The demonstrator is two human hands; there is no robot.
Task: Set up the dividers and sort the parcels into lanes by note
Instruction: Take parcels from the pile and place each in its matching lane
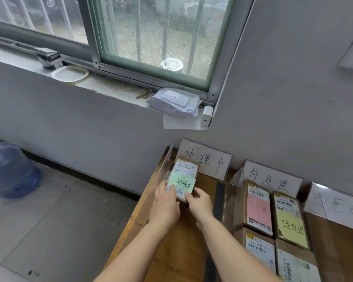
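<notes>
Both hands grip a small cardboard parcel (180, 190) bearing a green note (182, 185): the left hand (164, 206) clasps its left edge, thumb on the label, while the right hand (200, 204) pinches its near right corner. The parcel sits in the leftmost lane of the wooden table (171, 251), against another parcel (186, 167), below a handwritten sign (205, 159). Right of a dark divider (219, 202), four parcels fill the neighbouring lane, two with a pink note (258, 210) and a yellow note (292, 228).
</notes>
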